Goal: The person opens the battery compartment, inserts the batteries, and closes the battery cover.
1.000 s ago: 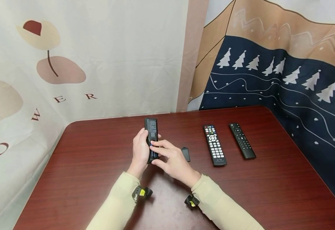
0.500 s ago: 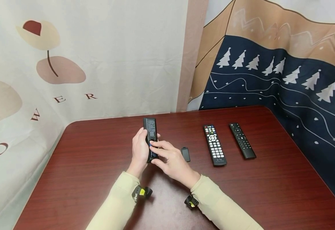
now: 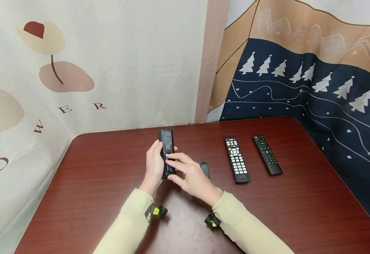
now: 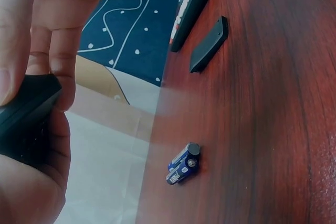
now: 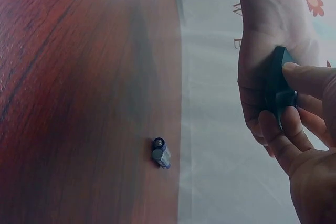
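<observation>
A black remote control [image 3: 167, 139] lies back-side up in my left hand [image 3: 154, 164], whose thumb and fingers grip its sides. Its battery compartment is uncovered and a blue battery [image 3: 167, 158] shows inside. The index and middle fingertips of my right hand [image 3: 192, 176] hold that battery in the compartment, partly hiding it, while the thumb touches the remote's lower end. In the right wrist view, both hands meet around the remote control [image 5: 278, 80]. Two blue and silver batteries [image 4: 184, 163] lie together on the table, hidden in the head view. Beside my right hand rests the black battery cover [image 3: 205, 170].
Right of the hands lie a remote with white buttons [image 3: 237, 160] and a slimmer black remote [image 3: 267, 155]. They rest on the reddish-brown table [image 3: 108, 169]. Patterned cloth [image 3: 150, 63] hangs along the table's back edge and right side.
Both hands and the remote control have shifted only very slightly. My right fingertips have moved up a little at the compartment, and more of the blue battery shows.
</observation>
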The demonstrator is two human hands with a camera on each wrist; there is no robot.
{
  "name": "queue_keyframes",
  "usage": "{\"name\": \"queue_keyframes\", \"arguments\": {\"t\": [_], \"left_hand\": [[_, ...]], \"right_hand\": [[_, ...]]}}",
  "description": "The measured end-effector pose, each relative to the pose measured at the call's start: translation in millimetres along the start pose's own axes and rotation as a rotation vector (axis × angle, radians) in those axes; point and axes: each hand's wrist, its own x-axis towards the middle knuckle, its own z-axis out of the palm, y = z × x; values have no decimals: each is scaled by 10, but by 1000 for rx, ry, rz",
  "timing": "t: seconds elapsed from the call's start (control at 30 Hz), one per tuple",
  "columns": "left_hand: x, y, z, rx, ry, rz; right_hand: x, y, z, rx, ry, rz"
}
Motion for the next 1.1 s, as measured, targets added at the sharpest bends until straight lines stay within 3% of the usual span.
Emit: {"name": "queue_keyframes", "arguments": {"t": [0.7,1.1], "left_hand": [[13,0,42,5,23,27],[9,-35,34,87,5,18]], "right_hand": [[-9,13,-33,-71,24,-48],[1,55,-75,-55,1,-50]]}}
